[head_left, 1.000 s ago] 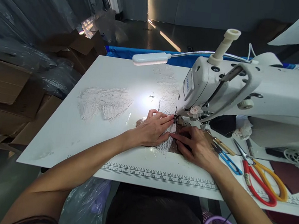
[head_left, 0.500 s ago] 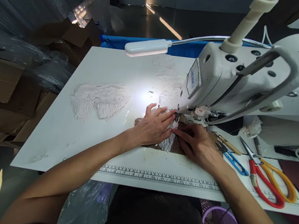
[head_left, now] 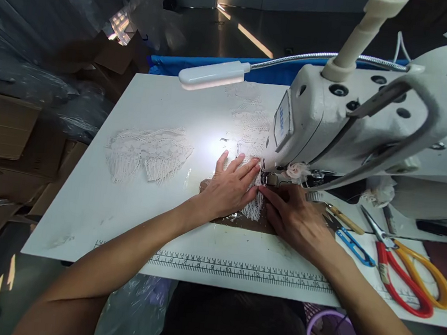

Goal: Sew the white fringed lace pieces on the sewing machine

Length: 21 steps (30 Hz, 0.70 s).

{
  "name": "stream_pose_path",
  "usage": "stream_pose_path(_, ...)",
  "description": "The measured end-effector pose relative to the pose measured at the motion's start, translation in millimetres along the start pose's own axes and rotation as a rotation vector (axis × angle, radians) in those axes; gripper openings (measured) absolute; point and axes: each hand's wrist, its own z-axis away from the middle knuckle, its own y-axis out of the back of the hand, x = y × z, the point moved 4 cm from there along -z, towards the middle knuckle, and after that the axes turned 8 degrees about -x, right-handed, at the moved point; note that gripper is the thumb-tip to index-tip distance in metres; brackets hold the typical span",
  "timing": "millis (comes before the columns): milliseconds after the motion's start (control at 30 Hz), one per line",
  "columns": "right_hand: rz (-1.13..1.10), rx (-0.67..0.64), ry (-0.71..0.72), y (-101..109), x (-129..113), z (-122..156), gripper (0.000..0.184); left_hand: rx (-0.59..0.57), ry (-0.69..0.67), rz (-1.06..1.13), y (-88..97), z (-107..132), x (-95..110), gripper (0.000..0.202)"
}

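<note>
A strip of white lace (head_left: 251, 209) runs under the needle area of a white sewing machine (head_left: 305, 112). My left hand (head_left: 229, 187) lies flat on the lace with its fingers spread, just left of the presser foot. At the right edge of the same lace is my right hand (head_left: 294, 212), its index finger stretched to the fabric beside the foot; its thumb side and other fingers are partly hidden. More lace (head_left: 250, 119) trails away behind the needle. A separate lace piece (head_left: 149, 151) lies flat on the left of the white table (head_left: 78, 216).
A lamp (head_left: 213, 76) on a bendy neck hangs over the table. Blue thread snips (head_left: 354, 246), red and yellow scissors (head_left: 408, 267) and a wooden-handled tool (head_left: 344, 217) lie at right. A ruler strip (head_left: 236, 271) lines the front edge. Cardboard boxes (head_left: 4, 128) stand at left.
The lace has slid slightly away from me under the machine, its near end now closer to the needle. Both hands stay on it, almost in place. The view has shifted a little.
</note>
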Motion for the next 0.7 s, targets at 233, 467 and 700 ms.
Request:
stream_pose_path(233,-0.059,-0.034,-0.001,-8,7,1,0.039,0.024,0.018,0.032,-3.2,-1,-1,0.043)
stream_pose_path(467,-0.247,-0.070,-0.106,12,33,26,0.043,0.045,-0.029,0.048,11.9,2,-13,0.041)
stream_pose_path(700,-0.358,-0.099,-0.082,26,39,31,0.034,0.160,-0.299,0.034,25.4,11,-17,0.023)
